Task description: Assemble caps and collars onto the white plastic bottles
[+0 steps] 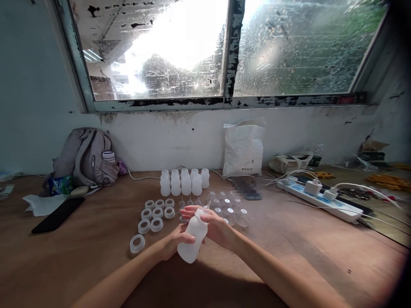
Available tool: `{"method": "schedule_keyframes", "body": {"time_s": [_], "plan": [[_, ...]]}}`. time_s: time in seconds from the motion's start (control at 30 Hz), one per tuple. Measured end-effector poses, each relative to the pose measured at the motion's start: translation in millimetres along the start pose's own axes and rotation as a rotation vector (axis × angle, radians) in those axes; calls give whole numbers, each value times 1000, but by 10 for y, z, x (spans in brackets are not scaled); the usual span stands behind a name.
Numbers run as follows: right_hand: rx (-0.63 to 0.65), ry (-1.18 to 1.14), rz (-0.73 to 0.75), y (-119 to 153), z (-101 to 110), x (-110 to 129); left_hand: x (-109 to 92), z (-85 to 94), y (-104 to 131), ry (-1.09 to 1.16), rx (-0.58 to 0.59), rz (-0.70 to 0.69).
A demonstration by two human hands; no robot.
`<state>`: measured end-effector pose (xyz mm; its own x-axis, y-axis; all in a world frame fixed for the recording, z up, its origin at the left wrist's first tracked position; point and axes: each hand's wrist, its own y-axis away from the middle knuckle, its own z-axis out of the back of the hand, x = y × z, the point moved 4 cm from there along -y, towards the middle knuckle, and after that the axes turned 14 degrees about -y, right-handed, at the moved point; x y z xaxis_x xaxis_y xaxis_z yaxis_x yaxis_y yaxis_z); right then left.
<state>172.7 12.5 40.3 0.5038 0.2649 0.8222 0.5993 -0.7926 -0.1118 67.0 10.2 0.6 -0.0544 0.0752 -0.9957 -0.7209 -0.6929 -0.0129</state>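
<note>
Both hands meet over the near middle of the worktop (80,256), with one white bottle (192,239) held between them, raised above the surface. The bottle's long axis slants: its rounded base points toward the near edge and slightly left, its neck toward the far edge and right. The left hand (171,244) is curled around the body, thumb laid across its near face and fingers behind; the right hand (220,230) is partly closed at the neck, thumb against it and the other fingers reaching past it to the left, fairly straight. The right hand is therefore the nearer to the mouth, the left to the base. A clear teat (208,204) shows at the mouth, though it is too small and glassy to tell whether it sits in the neck or only against the fingers. Translucent rings (156,230) lie toward the left edge from the hands, clear domed covers (242,221) toward the right, and standing bottles (186,184) toward the far edge.
</note>
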Motion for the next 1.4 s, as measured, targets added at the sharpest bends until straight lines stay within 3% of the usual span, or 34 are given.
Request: {"method": "schedule_keyframes", "body": {"time_s": [0.07,0.13,0.17,0.27,0.33,0.37,0.47,0.53,0.6,0.73,0.8,0.87,1.0,1.07,1.13,1.23,1.4], "plan": [[4,17,-59,10,-22,-35,46,-92,2,139,91,47],[-68,68,-30,2,-11,-65,79,-144,-10,114,93,83],[-136,105,15,-5,5,-71,81,-132,-22,32,30,81],[-366,245,163,-11,52,-55,-11,14,-25,-313,-316,-7],[-419,288,196,-15,49,-29,-86,71,0,-392,-402,-37],[-388,267,178,-24,35,-20,-100,61,7,-338,-341,-17],[-158,98,27,-70,-32,-21,-93,-105,50,7,56,118],[-44,2,-49,-102,-56,-28,-92,-184,79,138,149,155],[-35,-32,-52,-149,-41,-36,-74,-155,61,50,-7,127],[-136,60,80,-241,-17,-21,-98,9,16,-425,-445,8],[-160,117,145,-258,-38,19,-145,58,15,-520,-546,-36],[-128,108,145,-265,-70,56,-181,62,12,-414,-492,-57],[24,-46,21,-304,-106,67,-153,-99,13,151,-17,83],[42,-97,-11,-355,-89,39,-140,-148,34,307,73,134],[-1,-107,-13,-423,-50,-4,-125,-142,40,309,22,153],[-87,-60,33,-511,-12,-39,-107,-61,27,165,-173,166],[-147,92,150,-527,-110,33,-86,125,-60,-248,-416,8]]}}
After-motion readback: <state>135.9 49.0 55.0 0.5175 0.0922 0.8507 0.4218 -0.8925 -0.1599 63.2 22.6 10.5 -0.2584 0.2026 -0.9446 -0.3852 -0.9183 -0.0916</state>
